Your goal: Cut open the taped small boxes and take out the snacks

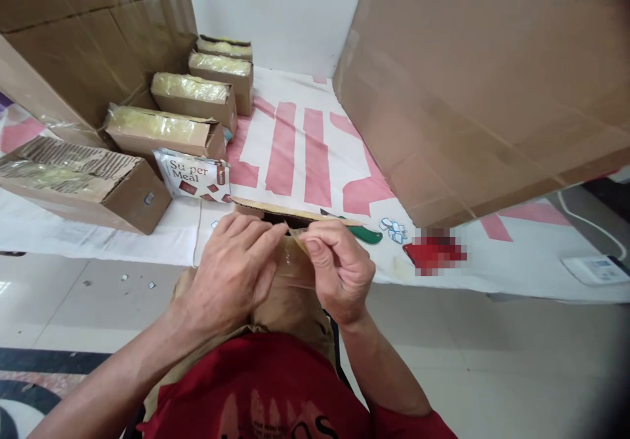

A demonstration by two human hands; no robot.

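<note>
White wall [275, 19] at the back; bench [315, 157] below it spread with a white cloth bearing pink stripes and patches. Pale tiled floor [408, 334] in front, with a few small scraps [151, 285] lying at left.

Large cardboard carton [113, 45] stands on the left of the bench, a second large carton [482, 91] on the right. Alongside the left one: row of five small boxes [177, 114], tops crossed with shiny tape. Pouch [197, 176] printed "Super Meal" leans against the row, between the nearest two boxes.

Work position: open-topped small box [290, 265] at the near edge of the bench, directly before the person, dark gap visible under its raised far flap [251, 208].

Right hand [339, 268]: thumb and index finger closed in a pinch on a short, yellowish, clear tape strip [297, 235], above the box. Left hand [233, 271]: palm down over the box's left end, index fingertip beside the strip; cannot tell whether its fingers grip anything.

Right of the box: green-handled tool [367, 233], partly hidden by the right hand; next, cluster of small blue-edged white pieces [394, 230]; then a red item [436, 255], pixelated, identity unclear. White device [595, 270] near the far right end.
</note>
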